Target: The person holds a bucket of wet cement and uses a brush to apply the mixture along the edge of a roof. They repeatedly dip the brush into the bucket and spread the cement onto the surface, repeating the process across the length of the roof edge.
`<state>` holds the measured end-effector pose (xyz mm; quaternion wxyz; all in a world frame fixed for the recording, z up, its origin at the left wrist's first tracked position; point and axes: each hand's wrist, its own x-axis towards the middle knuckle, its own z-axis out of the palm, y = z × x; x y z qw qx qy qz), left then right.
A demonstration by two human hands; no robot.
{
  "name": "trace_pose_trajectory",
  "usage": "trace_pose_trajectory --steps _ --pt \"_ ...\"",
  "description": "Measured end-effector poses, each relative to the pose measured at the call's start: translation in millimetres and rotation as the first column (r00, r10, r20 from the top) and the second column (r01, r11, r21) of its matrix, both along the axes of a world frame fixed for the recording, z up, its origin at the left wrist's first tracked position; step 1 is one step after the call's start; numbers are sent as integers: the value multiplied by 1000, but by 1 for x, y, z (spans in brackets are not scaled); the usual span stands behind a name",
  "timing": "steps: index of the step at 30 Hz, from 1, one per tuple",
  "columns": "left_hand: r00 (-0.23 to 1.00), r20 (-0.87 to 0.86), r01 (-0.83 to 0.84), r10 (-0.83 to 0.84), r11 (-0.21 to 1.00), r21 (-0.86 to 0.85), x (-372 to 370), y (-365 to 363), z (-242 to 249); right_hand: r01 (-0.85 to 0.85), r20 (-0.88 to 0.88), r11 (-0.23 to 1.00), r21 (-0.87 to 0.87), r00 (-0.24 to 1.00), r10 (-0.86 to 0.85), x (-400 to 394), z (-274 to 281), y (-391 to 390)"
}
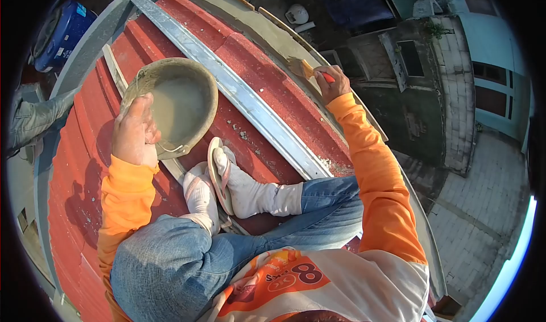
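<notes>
I sit cross-legged on a red corrugated roof [267, 83]. My left hand [134, 129] grips the near rim of a round bucket [176, 103] that holds grey cement slurry. My right hand [333, 83] is closed on an orange-handled paintbrush [304, 69], whose bristles rest on the grey cemented roof edge [267, 26]. Both arms wear orange sleeves. My feet in white socks and a sandal [219, 177] lie between the two hands.
A metal straightedge bar [239, 91] lies diagonally across the roof between bucket and brush. Beyond the roof edge is a drop to a paved yard [483, 208] and buildings. A blue drum [60, 34] stands at the far left below.
</notes>
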<state>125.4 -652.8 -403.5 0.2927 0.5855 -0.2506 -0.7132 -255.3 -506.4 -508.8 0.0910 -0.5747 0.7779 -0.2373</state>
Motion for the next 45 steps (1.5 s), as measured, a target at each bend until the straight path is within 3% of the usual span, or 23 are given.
trace_pose_trajectory --steps 3,7,9,13,18,20,23,25,27,34,37,40,41,43,45 --pt "1000 2 16 -16 1000 1 1 3 3 26 63 999 -22 998 -24 16 -54 -60" --pt "999 37 18 -18 1000 18 2 4 5 30 122 998 61 992 -38 12 -73 -57" --pt "1000 19 23 -23 999 27 4 4 -1 -15 47 980 201 999 5 -5 -40 -21" --pt "999 32 9 -10 1000 21 -4 0 0 -143 46 955 258 990 135 -35 35 99" --pt "999 32 9 -9 1000 10 -8 2 2 -17 -55 905 425 998 44 -20 99 148" --pt "999 17 35 -35 999 -5 -6 1 -1 -32 -8 974 225 999 34 -16 86 118" --pt "997 -30 65 -65 998 -7 1 1 -6 -45 80 995 88 996 38 -16 36 63" --pt "997 -25 76 -76 997 -18 2 3 -4 -49 63 993 106 997 42 -19 7 45" --pt "997 -15 73 -73 997 -8 2 4 -4 -96 130 969 229 989 68 -20 16 54" --pt "999 -1 54 -54 999 1 -5 3 -5 -105 65 859 501 994 84 -56 102 193" --pt "993 -58 99 -99 995 -5 7 -4 -19 -8 35 891 454 999 -10 -44 119 178" --pt "992 -62 111 -112 994 -13 4 -1 -14 -63 26 975 212 998 59 -35 87 131" --pt "995 -31 96 -97 995 -11 2 0 -11 -17 140 982 187 990 -9 -27 79 115" --pt "994 -14 104 -104 994 -18 1 2 -7 -47 130 985 165 991 25 -33 54 107" --pt "995 1 102 -102 995 -15 0 2 -6 -212 63 957 195 977 204 -34 53 106"
